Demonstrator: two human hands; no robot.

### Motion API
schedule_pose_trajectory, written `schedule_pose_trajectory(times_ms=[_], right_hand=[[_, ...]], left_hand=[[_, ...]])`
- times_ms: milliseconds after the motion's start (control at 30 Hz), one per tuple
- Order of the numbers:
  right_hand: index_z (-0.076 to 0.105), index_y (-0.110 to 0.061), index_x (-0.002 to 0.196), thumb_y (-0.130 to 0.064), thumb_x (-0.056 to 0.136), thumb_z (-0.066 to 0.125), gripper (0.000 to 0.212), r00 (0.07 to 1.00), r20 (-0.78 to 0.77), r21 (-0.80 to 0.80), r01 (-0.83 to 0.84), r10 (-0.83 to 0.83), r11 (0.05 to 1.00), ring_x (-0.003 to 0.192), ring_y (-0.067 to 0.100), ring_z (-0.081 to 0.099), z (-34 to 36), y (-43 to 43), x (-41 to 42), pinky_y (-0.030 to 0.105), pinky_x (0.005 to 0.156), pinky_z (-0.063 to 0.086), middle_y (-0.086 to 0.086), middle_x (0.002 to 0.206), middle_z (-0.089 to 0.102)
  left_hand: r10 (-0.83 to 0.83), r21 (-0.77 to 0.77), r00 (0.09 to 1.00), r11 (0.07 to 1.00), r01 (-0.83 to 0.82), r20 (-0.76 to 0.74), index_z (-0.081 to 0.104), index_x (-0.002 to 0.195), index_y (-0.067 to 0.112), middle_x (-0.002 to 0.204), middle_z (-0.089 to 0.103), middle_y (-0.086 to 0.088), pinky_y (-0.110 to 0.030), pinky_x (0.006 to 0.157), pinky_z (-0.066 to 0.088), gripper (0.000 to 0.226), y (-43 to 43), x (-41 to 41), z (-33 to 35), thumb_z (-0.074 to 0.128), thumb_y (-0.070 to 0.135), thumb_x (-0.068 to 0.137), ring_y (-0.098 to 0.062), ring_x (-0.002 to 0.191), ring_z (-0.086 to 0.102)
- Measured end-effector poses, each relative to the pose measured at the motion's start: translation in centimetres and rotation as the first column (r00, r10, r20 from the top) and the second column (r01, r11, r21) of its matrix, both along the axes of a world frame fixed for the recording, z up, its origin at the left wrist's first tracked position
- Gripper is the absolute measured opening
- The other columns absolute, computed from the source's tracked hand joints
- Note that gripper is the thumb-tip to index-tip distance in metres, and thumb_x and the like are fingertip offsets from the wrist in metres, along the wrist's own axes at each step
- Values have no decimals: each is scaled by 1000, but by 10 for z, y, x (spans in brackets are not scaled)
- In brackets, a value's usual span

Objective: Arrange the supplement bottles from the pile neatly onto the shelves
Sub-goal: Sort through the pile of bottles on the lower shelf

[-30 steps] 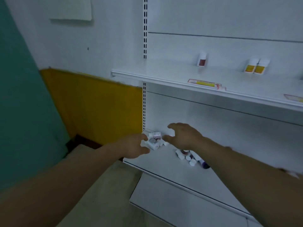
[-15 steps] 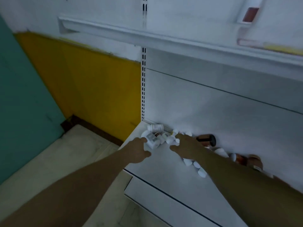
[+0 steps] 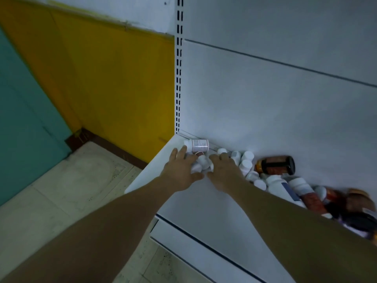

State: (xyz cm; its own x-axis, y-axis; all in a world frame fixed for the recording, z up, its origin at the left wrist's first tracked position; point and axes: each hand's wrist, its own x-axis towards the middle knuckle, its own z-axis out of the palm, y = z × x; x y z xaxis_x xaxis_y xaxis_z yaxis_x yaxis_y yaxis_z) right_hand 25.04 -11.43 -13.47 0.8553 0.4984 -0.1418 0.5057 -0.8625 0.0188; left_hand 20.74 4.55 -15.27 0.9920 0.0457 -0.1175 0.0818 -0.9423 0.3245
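Observation:
A pile of supplement bottles lies along the back of the white bottom shelf (image 3: 183, 203). In the left rear corner a white labelled bottle (image 3: 197, 145) lies on its side. Just in front of it is a cluster of small white bottles (image 3: 202, 162). My left hand (image 3: 180, 172) lies over the cluster's left side with fingers stretched out, its index tip touching the labelled bottle's cap. My right hand (image 3: 224, 173) covers the right side, its fingers curled down round the small bottles. More white bottles (image 3: 245, 163) and a brown jar (image 3: 275, 165) lie to the right.
Larger white and dark bottles (image 3: 302, 190) are heaped further right, partly behind my right forearm. The slotted upright (image 3: 179, 78) marks the shelf unit's left edge. Beyond it are a yellow wall (image 3: 114, 88), a teal panel (image 3: 24, 119) and tiled floor (image 3: 71, 190).
My head has tilted down, so the upper shelf has left the view. Both hands have closed in on the small white bottles in the corner.

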Motion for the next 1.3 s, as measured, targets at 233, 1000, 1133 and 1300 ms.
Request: schedule_pose_trajectory(times_ms=[233, 1000, 1133, 1300], right_hand=[[34, -7, 140, -17, 95, 44, 47, 997, -69, 143, 47, -37, 989, 132, 27, 34, 4, -14, -19, 35, 111, 25, 12, 142, 37], [59, -24, 100, -11, 89, 58, 17, 859, -439, 783, 509, -262, 358, 72, 2, 54, 121, -75, -101, 6, 54, 38, -11, 82, 57], [66, -20, 89, -21, 85, 56, 10, 816, -560, 803, 577, -141, 149, 72, 13, 57, 173, -81, -154, 15, 51, 44, -2, 83, 64], [63, -36, 108, -17, 95, 55, 24, 805, -593, 802, 588, -23, -108, 96, 19, 64, 231, -73, -237, 25, 61, 54, -4, 114, 60]], left_hand=[[-56, 163, 997, 986, 46, 57, 36, 140, 24, 153, 27, -6, -52, 116, 11, 59, -16, 18, 29, 48, 52, 90, -29, 145, 10], [342, -897, 923, 329, -295, -178, 61, 91, 12, 117, 56, -12, -35, 84, 53, 19, -64, -80, 143, 49, -2, 89, -27, 102, 56], [274, -959, 919, -80, -272, -283, 63, 93, 15, 118, 56, -15, -35, 78, 53, 26, -59, -149, 200, 47, -4, 90, -31, 100, 60], [188, -922, 937, -316, -225, -294, 54, 94, 11, 104, 64, -17, -43, 68, 57, 15, -57, -225, 265, 44, 1, 93, -31, 89, 67]])
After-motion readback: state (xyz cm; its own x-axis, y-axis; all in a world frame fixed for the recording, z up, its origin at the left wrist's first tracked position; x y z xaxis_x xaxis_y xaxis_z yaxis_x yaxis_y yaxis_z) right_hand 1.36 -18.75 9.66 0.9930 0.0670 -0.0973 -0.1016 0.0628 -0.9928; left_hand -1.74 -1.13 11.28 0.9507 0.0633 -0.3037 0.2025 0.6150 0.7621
